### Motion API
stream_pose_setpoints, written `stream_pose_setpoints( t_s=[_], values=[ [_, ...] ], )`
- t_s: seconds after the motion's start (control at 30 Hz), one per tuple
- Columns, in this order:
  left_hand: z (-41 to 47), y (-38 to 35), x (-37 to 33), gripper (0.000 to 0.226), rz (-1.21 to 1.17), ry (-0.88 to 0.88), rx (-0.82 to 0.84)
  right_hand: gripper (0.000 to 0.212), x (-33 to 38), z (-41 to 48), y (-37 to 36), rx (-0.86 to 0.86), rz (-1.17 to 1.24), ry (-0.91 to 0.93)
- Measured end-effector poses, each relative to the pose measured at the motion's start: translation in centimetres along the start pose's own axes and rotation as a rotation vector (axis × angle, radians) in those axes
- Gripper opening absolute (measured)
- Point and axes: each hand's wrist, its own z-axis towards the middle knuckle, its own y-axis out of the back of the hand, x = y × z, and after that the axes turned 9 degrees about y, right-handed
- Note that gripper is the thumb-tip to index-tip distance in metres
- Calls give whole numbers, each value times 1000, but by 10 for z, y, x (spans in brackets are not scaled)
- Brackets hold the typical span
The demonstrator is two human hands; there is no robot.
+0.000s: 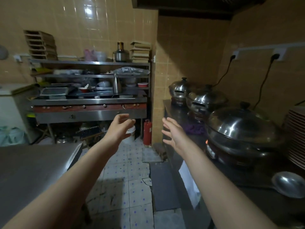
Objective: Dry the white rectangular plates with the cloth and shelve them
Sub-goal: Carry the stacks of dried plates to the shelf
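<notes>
Left hand (121, 128) and right hand (173, 134) reach out, fingers released, beside three lidded pots (204, 100).

No text or label can be read.

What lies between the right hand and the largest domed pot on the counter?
In the head view, a crumpled purple cloth lies on the counter there, past the open right hand and left of the pot.
</notes>
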Motion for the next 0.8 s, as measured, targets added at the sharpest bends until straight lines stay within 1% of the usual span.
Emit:
stream_pose_setpoints(
  t_s=[0.27,0.53,0.67,0.8],
  values=[
    [167,-7,-12,40,19,-3,-68,58,-9,183,-16,37,-97,36],
    [303,16,-14,24,36,-14,-119,59,-37,325,-53,115,-140,16],
    [380,37,-17,30,42,-30,-149,59,-49,411,-85,142,-115,22],
    [466,77,-28,37,52,-56,-208,56,-55,508,-134,188,-89,-3]
  ],
)
